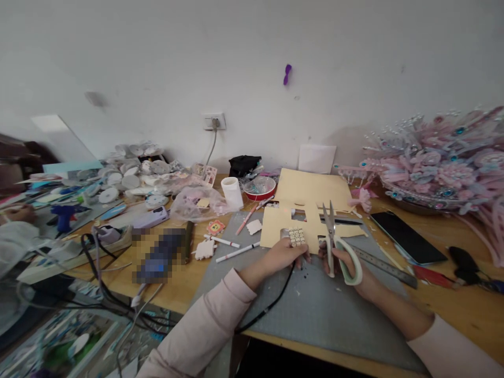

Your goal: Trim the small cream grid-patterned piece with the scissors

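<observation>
In my left hand is a small cream card piece with a dark grid-like pattern, pinched between thumb and fingers. My right hand grips pale-handled scissors, whose blades point up and away, slightly parted and apart from the card piece. Just beyond both hands lies a cream card sheet with several cut-out openings. A grey cutting mat is under my hands, with a few tiny dark scraps near the left fingers.
A steel ruler and a black phone lie at right, below a basket of pink flowered headpieces. Left of the card are white pens, a paper roll and a red-rimmed bowl. Black cables hang at left.
</observation>
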`<state>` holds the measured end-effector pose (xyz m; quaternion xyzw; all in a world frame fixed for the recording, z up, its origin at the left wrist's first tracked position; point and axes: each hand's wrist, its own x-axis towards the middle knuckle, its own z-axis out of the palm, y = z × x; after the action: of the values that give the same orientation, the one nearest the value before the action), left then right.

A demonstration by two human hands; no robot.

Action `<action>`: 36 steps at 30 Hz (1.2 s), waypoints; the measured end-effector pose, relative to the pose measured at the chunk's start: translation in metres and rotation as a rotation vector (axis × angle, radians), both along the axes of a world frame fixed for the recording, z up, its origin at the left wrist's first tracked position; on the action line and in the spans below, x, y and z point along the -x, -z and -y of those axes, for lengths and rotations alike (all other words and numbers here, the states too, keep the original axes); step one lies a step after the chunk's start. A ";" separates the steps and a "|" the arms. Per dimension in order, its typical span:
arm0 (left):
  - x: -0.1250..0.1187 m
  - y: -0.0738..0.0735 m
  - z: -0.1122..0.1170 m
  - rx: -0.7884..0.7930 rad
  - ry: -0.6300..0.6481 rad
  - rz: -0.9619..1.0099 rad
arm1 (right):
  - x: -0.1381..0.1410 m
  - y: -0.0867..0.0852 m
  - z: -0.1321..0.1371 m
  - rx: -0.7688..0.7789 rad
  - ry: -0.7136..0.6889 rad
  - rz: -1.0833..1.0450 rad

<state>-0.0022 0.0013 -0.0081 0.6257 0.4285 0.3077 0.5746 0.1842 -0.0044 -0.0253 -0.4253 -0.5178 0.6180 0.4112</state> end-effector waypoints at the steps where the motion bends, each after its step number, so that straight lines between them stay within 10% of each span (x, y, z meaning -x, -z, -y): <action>1: 0.000 0.001 0.000 0.000 -0.017 0.017 | -0.001 0.002 -0.001 -0.015 -0.033 -0.029; 18: 0.001 -0.014 0.005 0.085 -0.054 0.292 | -0.005 -0.008 0.019 0.216 -0.464 -0.235; 36: 0.003 -0.006 0.003 0.141 -0.006 0.238 | -0.006 0.002 0.015 0.102 -0.380 -0.164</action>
<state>-0.0051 -0.0013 -0.0024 0.5416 0.3796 0.3508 0.6629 0.1901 -0.0194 -0.0274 -0.2886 -0.5215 0.7425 0.3058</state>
